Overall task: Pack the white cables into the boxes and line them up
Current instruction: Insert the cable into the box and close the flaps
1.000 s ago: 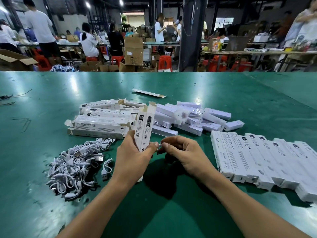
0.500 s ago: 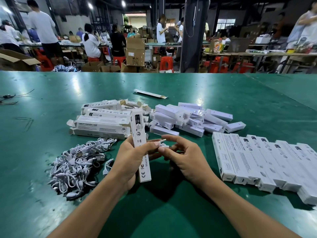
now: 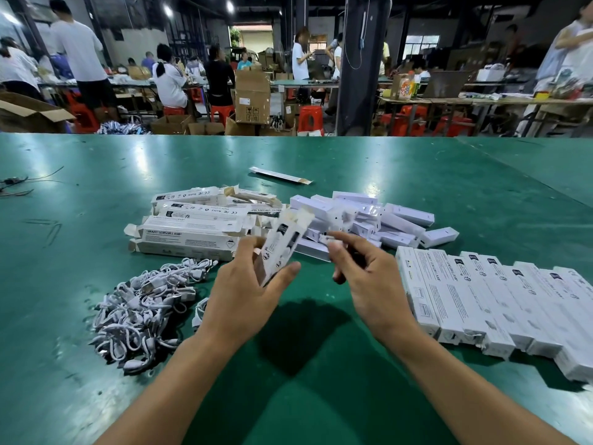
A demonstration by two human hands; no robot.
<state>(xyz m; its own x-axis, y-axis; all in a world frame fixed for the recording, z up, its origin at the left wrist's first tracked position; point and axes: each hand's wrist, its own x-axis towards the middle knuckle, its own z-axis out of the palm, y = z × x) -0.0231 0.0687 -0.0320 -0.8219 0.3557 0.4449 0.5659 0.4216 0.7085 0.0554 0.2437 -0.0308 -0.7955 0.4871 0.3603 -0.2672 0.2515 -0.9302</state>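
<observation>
My left hand [image 3: 244, 293] grips a long white box [image 3: 282, 244], tilted up to the right with its top flaps open. My right hand [image 3: 365, 277] is beside the box's open end and pinches a small white cable plug [image 3: 325, 238] between thumb and forefinger. A tangled heap of white cables [image 3: 141, 309] lies on the green table to the left of my left hand. A row of packed white boxes [image 3: 500, 303] lies side by side at the right.
A stack of open-ended boxes [image 3: 192, 226] lies behind my left hand. A pile of small white inner boxes [image 3: 369, 220] sits behind my right hand. One flat box [image 3: 279, 175] lies farther back. The green table [image 3: 305, 396] is bare near me. People work at tables beyond.
The box in my left hand has swung from pointing down toward me to tilting up and away, flaps open. My right hand has lifted with the cable plug toward the box's open end.
</observation>
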